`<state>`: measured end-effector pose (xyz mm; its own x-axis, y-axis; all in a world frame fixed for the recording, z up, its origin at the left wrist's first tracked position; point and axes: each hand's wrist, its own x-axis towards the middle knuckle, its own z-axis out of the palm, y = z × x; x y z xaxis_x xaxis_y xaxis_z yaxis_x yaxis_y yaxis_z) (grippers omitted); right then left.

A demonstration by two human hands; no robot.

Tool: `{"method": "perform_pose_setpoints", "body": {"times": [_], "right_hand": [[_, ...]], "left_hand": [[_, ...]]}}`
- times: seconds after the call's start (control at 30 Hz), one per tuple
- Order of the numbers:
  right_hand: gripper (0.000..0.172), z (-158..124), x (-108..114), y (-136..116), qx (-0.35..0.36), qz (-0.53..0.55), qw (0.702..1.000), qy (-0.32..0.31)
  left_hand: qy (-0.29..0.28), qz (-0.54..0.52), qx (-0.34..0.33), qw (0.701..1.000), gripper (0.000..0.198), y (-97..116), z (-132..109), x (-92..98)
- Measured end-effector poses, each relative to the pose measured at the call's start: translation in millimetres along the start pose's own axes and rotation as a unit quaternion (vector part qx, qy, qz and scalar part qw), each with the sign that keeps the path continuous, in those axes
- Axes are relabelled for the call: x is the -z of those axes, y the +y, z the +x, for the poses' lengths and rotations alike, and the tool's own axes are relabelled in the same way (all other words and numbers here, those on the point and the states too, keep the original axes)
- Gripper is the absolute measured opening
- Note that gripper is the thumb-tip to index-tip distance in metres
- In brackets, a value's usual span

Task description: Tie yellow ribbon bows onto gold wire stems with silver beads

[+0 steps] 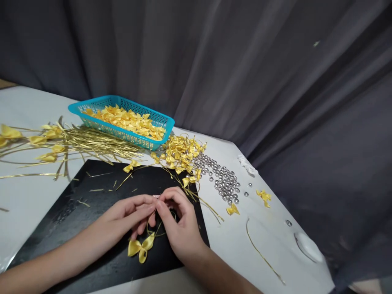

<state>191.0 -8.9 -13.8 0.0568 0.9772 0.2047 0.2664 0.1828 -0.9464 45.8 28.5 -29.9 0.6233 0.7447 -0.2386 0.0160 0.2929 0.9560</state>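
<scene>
My left hand (130, 214) and my right hand (177, 222) meet fingertip to fingertip over a black mat (76, 220). Both are pinched on a thin gold cord (153, 230) that loops down between them. A yellow satin bow (141, 247) hangs at the cord's lower end, just below my hands. A small pale bit shows at the pinch point; I cannot make out what it is.
A teal basket (92, 107) full of yellow bows stands at the back. Gold cords (92, 143) lie spread to its left, a heap of corded bows (180, 153) and several silver beads (223, 181) to the right. Loose bows (263, 197), a cord (263, 255) and grey curtain surround.
</scene>
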Motion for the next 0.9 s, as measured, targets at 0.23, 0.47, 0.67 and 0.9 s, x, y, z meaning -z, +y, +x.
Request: {"method": "perform_pose_setpoints", "body": {"times": [0.23,0.47,0.67,0.9], "right_hand": [[0.015,-0.5,-0.1,-1.9,0.009,-0.06,0.998,0.006],[0.015,43.0,83.0,7.9,-0.006,-0.358,0.919,0.163],[0.007,57.0,122.9,34.5,-0.113,-0.38,0.902,0.172],[0.027,51.5,93.7,20.5,-0.105,-0.235,0.959,0.119]], "left_hand": [[-0.012,0.031,0.001,0.999,0.043,3.8,-2.3,-2.1],[0.018,-0.001,-0.005,1.0,0.035,4.5,-4.1,-0.7],[0.016,0.007,0.011,1.0,0.032,9.3,-6.3,-2.0],[0.004,0.029,0.01,1.0,0.033,11.2,-6.9,-2.3]]}}
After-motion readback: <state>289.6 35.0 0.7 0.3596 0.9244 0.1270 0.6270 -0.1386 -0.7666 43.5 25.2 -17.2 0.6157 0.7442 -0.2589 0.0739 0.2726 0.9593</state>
